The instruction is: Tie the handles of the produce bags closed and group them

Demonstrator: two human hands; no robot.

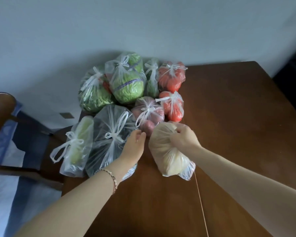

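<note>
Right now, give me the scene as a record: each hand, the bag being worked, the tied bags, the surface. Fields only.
left hand: fingers loosely curled, nothing visibly held, beside the dark bag
right hand: grips the top of the pale bag
pale bag knot: hidden under the hand, cannot tell
tied bags: eight with knotted handles, clustered together, including the dark bag, cabbage bag, far tomato bag and near tomato bag
surface: wooden table

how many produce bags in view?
9. Back row: lettuce bag, cabbage bag, narrow green bag, tomato bag. Middle: second tomato bag, reddish bag. Front left: dark bag, pale-green bag. Right hand grips the beige bag. Others may hide behind.
</note>
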